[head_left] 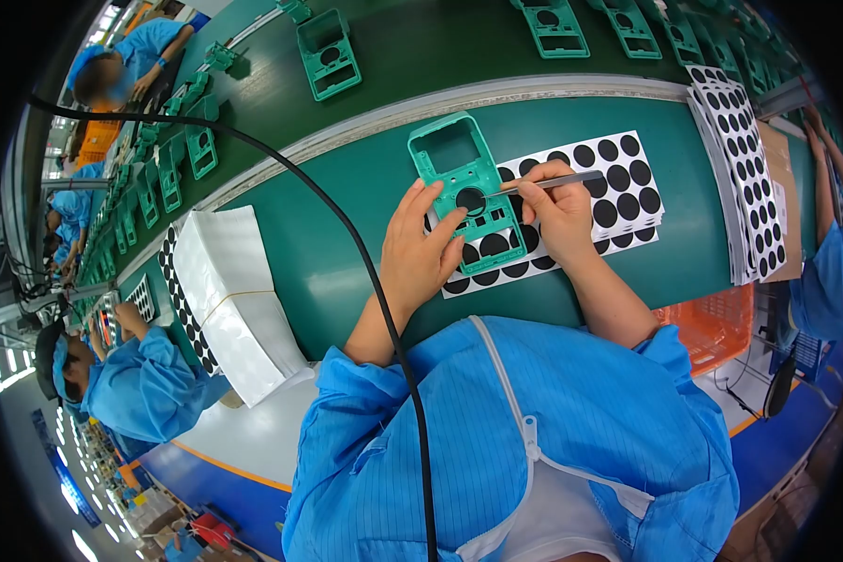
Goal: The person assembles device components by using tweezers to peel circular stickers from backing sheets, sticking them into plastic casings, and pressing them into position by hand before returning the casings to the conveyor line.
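Observation:
My left hand [414,245] is closed on the left side of a green plastic housing [485,178], its thumb near the round recess. In that recess lies a black round sticker [470,199]. My right hand [564,221] pinches a pair of grey metal tweezers [576,179], whose tips reach over the housing beside the black disc. Whether the tips touch the disc I cannot tell. Partly under the housing is a white sheet of black round stickers [653,221], on the green worktable [337,220].
A conveyor belt [421,56] with several green housings runs beyond the table. White sheets [225,290] under a rubber band lie left; sticker sheets [738,169] stand right. A black cable [347,220] crosses the view. An orange crate [712,328] is below right. Co-workers [145,375] sit nearby.

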The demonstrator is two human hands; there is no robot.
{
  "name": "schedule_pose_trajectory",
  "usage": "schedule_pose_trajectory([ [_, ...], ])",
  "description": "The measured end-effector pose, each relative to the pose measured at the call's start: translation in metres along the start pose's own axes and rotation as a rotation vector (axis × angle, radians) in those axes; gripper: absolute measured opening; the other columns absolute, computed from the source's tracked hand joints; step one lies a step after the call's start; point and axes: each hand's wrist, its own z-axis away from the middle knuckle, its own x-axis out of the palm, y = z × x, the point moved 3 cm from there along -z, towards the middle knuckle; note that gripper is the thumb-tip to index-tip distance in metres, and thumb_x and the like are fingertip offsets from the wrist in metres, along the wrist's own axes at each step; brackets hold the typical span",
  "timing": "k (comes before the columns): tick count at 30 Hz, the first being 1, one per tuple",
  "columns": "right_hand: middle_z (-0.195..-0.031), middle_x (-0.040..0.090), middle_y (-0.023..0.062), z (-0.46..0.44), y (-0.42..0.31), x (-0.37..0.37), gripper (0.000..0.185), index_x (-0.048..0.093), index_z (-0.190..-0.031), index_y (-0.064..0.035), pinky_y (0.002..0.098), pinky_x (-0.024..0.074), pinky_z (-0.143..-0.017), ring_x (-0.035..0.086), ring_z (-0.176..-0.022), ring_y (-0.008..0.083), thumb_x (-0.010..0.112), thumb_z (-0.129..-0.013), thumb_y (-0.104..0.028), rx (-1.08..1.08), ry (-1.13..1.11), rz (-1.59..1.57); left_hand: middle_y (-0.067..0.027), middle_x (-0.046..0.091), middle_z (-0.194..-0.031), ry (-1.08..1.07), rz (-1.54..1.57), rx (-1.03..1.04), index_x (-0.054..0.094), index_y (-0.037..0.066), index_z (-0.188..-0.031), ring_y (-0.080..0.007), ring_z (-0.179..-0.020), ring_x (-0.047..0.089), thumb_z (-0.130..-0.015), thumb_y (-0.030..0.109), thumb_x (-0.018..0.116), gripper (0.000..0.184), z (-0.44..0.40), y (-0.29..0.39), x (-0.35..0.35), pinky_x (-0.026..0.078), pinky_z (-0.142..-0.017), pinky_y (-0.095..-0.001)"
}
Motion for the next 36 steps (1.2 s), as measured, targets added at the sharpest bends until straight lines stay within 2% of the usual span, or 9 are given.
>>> schedule_pose_trajectory([
  [10, -0.078, 0.064, 0.0069, 0.0008, -0.0014, 0.0019, 0.004, 0.054, -0.089, 0.0007, 0.0150, 0.0384, -0.047, 0.048, -0.053, 0.0032, 0.056, -0.087, -0.001, 0.006, 0.000, 0.040, -0.0169, 0.043, -0.128, -0.019, 0.009, -0.005, 0.065, 0.013, -0.104, -0.0405, -0.122, 0.038, -0.072, 0.011, 0.065, 0.032, -0.0013, 0.0008, -0.0002, 0.035, -0.098, -0.0469],
  [12, -0.077, 0.063, 0.0064, 0.0008, -0.0019, 0.0024, 0.003, 0.055, -0.089, 0.0008, 0.0150, 0.0382, -0.047, 0.048, -0.053, 0.0031, 0.056, -0.087, -0.001, -0.001, -0.008, 0.035, -0.0158, 0.044, -0.126, -0.009, -0.027, 0.015, 0.064, 0.014, -0.104, -0.0387, -0.120, 0.041, -0.072, 0.013, 0.064, 0.032, -0.0023, 0.0017, -0.0016, 0.038, -0.097, -0.0459],
  [36, -0.075, 0.062, 0.0056, 0.0012, -0.0034, 0.0012, 0.003, 0.055, -0.089, 0.0011, 0.0156, 0.0385, -0.047, 0.048, -0.052, 0.0035, 0.055, -0.087, -0.001, 0.009, 0.006, 0.040, -0.0138, 0.045, -0.125, -0.040, 0.050, -0.014, 0.064, 0.017, -0.105, -0.0389, -0.121, 0.039, -0.071, 0.013, 0.067, 0.034, -0.0053, 0.0005, -0.0028, 0.035, -0.098, -0.0469],
])
